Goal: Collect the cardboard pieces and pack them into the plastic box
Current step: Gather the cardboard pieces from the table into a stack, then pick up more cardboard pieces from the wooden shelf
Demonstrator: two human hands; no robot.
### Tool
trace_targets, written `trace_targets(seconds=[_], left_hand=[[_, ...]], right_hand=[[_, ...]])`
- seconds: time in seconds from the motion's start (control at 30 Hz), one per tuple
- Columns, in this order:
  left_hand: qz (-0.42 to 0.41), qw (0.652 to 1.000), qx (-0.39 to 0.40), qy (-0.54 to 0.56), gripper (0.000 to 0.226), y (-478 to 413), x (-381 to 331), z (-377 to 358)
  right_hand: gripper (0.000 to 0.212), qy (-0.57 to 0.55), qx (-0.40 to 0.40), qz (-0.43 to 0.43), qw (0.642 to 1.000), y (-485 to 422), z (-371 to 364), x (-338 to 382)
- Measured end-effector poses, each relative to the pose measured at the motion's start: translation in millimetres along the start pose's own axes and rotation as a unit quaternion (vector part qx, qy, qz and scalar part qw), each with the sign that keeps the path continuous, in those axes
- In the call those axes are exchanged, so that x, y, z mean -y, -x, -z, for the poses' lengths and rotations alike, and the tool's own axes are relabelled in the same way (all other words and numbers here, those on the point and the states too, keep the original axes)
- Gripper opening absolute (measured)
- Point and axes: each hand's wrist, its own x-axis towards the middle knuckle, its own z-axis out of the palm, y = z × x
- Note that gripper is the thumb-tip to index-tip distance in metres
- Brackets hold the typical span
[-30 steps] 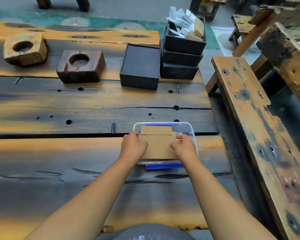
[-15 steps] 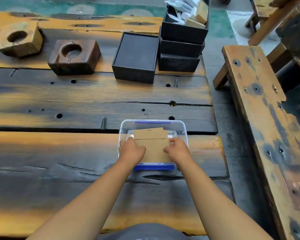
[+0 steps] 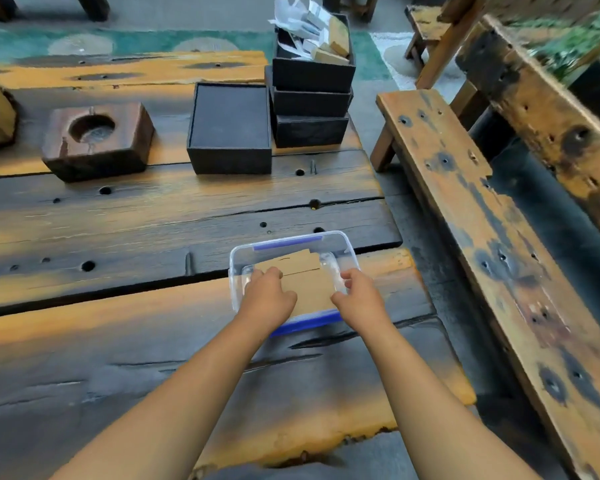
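A clear plastic box (image 3: 350, 251) with blue clips sits near the right end of the wooden table. Brown cardboard pieces (image 3: 309, 284) lie stacked flat inside it, a smaller piece showing at the far end. My left hand (image 3: 269, 299) presses on the stack's left edge, fingers curled over it. My right hand (image 3: 359, 301) holds the stack's right edge, inside the box wall. Both hands cover the near part of the stack.
Farther along the table (image 3: 153, 220) stand a black lidded box (image 3: 230, 129), a stack of black boxes (image 3: 311, 102) topped with paper scraps, and two wooden blocks with round hollows (image 3: 96, 140). A worn wooden bench (image 3: 482, 220) runs along the right.
The cardboard stack has gone down into the box with both hands on it. My head has shifted, so the table appears farther left.
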Motion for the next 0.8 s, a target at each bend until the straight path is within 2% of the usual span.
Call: trace_targets(seconds=[0.17,0.37,0.43,0.53,0.8], left_hand=[[-0.121,0.987,0.080,-0.064,0.046,28.2,-7.1,-4.3],[-0.251,0.944,0.161,-0.142,0.020,80.6,-36.4,-39.1],[-0.303,0.916,0.196,-0.172,0.023,111.3,-55.6,-66.3],[-0.376,0.868,0.238,-0.220,0.010,158.1,-82.7,-112.8],[-0.508,0.738,0.313,-0.314,0.031,328.1,-133.7,-253.2]], right_hand=[[0.050,-0.068,-0.080,-0.067,0.992,61.7,9.1,-21.7],[0.048,-0.111,-0.171,-0.150,0.967,143.9,27.5,-78.9],[0.046,-0.144,-0.216,-0.188,0.947,181.0,42.2,-108.4],[0.040,-0.162,-0.279,-0.231,0.918,234.5,62.3,-156.1],[0.029,-0.244,-0.413,-0.336,0.811,394.2,100.5,-298.0]])
